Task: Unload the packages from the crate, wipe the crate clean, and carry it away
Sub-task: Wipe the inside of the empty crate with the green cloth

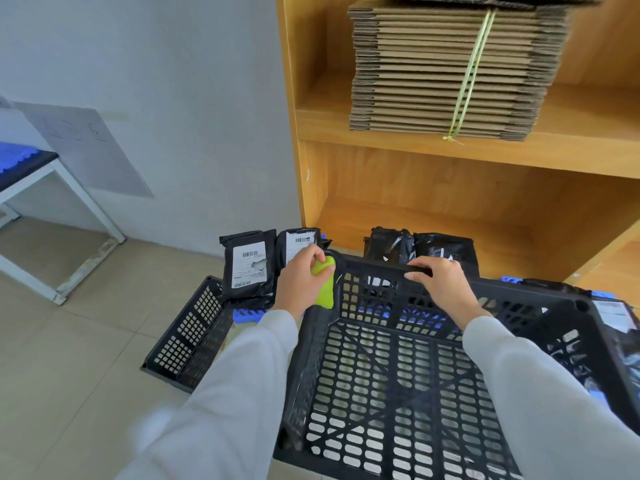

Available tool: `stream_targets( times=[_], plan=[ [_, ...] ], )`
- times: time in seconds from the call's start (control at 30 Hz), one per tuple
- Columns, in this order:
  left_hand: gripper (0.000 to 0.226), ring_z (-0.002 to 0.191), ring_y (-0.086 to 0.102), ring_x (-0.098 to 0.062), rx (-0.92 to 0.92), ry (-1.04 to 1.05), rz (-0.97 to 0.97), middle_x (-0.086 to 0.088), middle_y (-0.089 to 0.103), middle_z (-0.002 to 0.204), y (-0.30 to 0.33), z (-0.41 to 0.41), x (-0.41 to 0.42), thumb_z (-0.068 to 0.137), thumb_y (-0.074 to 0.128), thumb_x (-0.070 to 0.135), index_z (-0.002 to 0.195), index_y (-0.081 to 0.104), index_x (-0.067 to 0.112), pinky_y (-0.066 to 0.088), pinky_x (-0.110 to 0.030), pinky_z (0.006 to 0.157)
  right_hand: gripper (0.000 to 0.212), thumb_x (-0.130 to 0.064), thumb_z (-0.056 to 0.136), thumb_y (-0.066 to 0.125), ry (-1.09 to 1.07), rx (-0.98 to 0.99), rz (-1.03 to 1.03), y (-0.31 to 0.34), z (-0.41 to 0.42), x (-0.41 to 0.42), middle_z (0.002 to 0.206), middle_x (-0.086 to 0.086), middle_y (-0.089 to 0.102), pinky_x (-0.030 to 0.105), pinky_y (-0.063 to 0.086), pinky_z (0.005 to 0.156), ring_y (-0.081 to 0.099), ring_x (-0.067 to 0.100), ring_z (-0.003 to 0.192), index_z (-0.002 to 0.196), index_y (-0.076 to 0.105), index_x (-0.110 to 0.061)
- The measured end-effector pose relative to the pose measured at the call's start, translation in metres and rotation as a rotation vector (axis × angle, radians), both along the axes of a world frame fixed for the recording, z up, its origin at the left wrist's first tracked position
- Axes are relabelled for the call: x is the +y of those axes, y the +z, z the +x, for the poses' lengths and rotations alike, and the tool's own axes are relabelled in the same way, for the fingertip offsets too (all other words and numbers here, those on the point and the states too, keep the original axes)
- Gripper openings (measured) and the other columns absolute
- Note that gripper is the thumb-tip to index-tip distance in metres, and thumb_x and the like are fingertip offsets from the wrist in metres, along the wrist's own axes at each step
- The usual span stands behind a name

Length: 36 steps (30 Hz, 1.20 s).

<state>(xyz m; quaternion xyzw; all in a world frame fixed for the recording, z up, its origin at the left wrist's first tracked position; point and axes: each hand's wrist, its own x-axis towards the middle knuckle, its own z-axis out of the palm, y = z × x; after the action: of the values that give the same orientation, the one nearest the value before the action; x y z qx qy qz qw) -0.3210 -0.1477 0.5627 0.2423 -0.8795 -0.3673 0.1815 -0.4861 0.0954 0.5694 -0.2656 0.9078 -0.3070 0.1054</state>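
Crate (pixel 398 375): black, perforated, no packages inside; fills the frame from 6 to 3 o'clock, tipped toward the camera, floor tiles visible through the base slots.

Left hand (pixel 303 282): fingers curled round a yellow-green cloth (pixel 325 284), pressing it on the crate's far-left corner, about 11 o'clock of the crate. Judged: wiping step, rim and corner in hand.

Right hand (pixel 441 280): fingers hooked over the far rim at 12 o'clock. Likely steadies the crate against the push of the cloth.

Packages (pixel 246 263): black mailers with white labels, standing on the floor beyond the crate at 11 o'clock, more at 1 o'clock by the wooden shelf (pixel 485 150). Set clear of the crate, so unloading looks done.

A second crate (pixel 188 341) sits at 9 o'clock. Carrying away not yet done.
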Motion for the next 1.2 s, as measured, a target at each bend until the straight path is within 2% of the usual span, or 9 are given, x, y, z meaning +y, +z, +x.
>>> stream_targets(
  times=[0.13,0.27,0.37,0.5,0.6,0.77,0.93,1.13,1.2],
  plan=[
    [0.018,0.066,0.047,-0.012,0.019,0.015,0.082,-0.001,0.058,0.087,0.0,0.0,0.0,0.089,0.071,0.034,0.089,0.055,0.026,0.042,-0.031,0.064,0.032,-0.026,0.091,0.073,0.009,-0.013,0.005,0.002,-0.003,-0.001,0.089,0.0,0.071,0.013,0.043,0.06,0.066,0.017,0.066,0.121,0.071,-0.015],
    [0.016,0.083,0.056,-0.014,0.01,0.044,0.154,0.0,0.061,0.092,-0.001,0.008,0.003,0.086,0.074,0.029,0.091,0.059,0.023,0.043,-0.026,0.069,0.03,-0.024,0.091,0.074,0.003,-0.028,0.01,0.003,-0.003,-0.001,0.089,-0.001,0.068,0.019,0.043,0.063,0.062,0.01,0.069,0.119,0.071,-0.014],
    [0.017,0.075,0.051,-0.007,0.013,0.045,0.163,0.008,0.056,0.084,-0.002,0.019,0.006,0.084,0.075,0.027,0.089,0.058,0.025,0.039,-0.025,0.064,0.029,-0.022,0.091,0.074,-0.004,-0.008,0.014,0.002,-0.001,-0.002,0.087,-0.002,0.065,0.027,0.045,0.072,0.057,0.007,0.068,0.118,0.071,-0.011],
    [0.017,0.072,0.048,-0.003,0.007,0.049,0.195,0.009,0.057,0.086,-0.001,0.044,0.016,0.084,0.075,0.025,0.09,0.058,0.025,0.039,-0.023,0.064,0.028,-0.02,0.09,0.075,0.004,-0.015,0.016,0.005,-0.001,-0.002,0.09,0.002,0.067,0.029,0.046,0.072,0.061,0.012,0.068,0.117,0.071,-0.011],
    [0.018,0.069,0.046,-0.006,0.007,0.05,0.207,0.005,0.059,0.088,-0.002,0.067,0.025,0.085,0.075,0.026,0.09,0.058,0.027,0.038,-0.022,0.061,0.03,-0.023,0.088,0.078,-0.006,-0.032,0.006,0.005,-0.003,-0.001,0.106,0.009,0.072,0.034,0.052,0.079,0.068,0.028,0.087,0.116,0.072,-0.013],
    [0.016,0.056,0.041,-0.009,0.019,0.06,0.306,0.011,0.064,0.095,-0.004,0.113,0.044,0.086,0.075,0.029,0.091,0.06,0.031,0.039,-0.02,0.056,0.03,-0.025,0.088,0.078,-0.008,-0.042,-0.007,0.003,-0.003,0.0,0.108,0.009,0.071,0.04,0.053,0.089,0.065,0.028,0.097,0.115,0.072,-0.015],
    [0.019,0.048,0.04,-0.007,0.027,0.093,0.301,0.014,0.066,0.098,-0.009,0.152,0.059,0.086,0.077,0.028,0.091,0.059,0.033,0.035,-0.019,0.049,0.03,-0.026,0.087,0.078,-0.009,-0.036,-0.001,0.006,-0.002,0.001,0.107,0.007,0.071,0.046,0.053,0.094,0.065,0.028,0.093,0.115,0.072,-0.015],
    [0.019,0.047,0.039,-0.006,0.043,0.076,0.322,0.015,0.065,0.096,-0.01,0.183,0.07,0.086,0.078,0.025,0.091,0.06,0.03,0.032,-0.021,0.046,0.032,-0.027,0.089,0.077,-0.001,-0.036,0.013,0.009,0.001,0.001,0.115,0.008,0.07,0.038,0.052,0.088,0.065,0.026,0.093,0.118,0.072,-0.016],
    [0.019,0.047,0.039,-0.005,0.058,0.062,0.315,0.014,0.064,0.094,-0.01,0.19,0.074,0.086,0.077,0.023,0.088,0.06,0.029,0.031,-0.022,0.046,0.032,-0.028,0.089,0.077,0.011,-0.017,0.017,0.01,0.003,0.002,0.111,0.007,0.071,0.036,0.052,0.083,0.067,0.024,0.084,0.118,0.072,-0.016]
  ],
)
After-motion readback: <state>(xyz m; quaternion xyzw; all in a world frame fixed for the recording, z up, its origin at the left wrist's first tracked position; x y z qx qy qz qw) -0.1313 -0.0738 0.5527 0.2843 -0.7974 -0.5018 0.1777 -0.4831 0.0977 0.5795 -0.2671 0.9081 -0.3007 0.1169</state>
